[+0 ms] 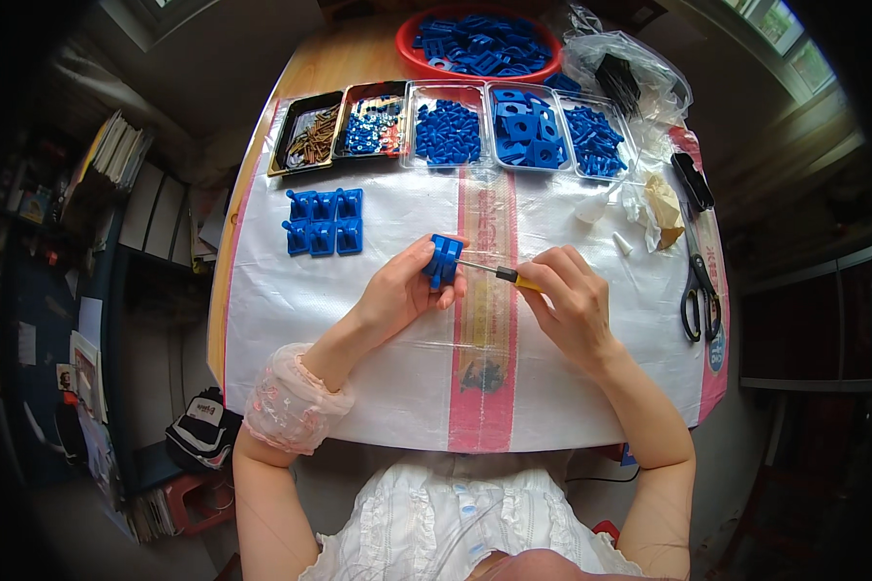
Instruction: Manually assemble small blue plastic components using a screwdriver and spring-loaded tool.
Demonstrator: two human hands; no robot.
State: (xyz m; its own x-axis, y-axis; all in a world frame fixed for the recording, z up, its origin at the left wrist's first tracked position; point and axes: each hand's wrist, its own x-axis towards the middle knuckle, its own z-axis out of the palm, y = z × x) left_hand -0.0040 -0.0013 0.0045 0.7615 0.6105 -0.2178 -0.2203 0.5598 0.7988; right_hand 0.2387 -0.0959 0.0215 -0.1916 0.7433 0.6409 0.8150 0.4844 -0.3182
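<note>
Near the middle of the table my left hand [405, 283] is closed around a small blue plastic part [443, 259], holding it up off the cloth. My right hand [574, 300] grips a screwdriver [515, 278] by its yellow and black handle. The metal shaft points left, and its tip meets the right side of the blue part; whether it sits in a screw is too small to tell. To the left of my hands, several blue assembled pieces [324, 223] with upright pegs lie close together in two rows.
Along the back stand trays of brass-coloured screws [315, 137], small metal hardware [374, 128], blue pegs [448, 133], square blue plates [528, 129] and small blue parts [596, 140]. Behind them is a red basin [406, 48] of blue parts. Scissors [700, 300] lie at right, near a white nozzle [622, 244].
</note>
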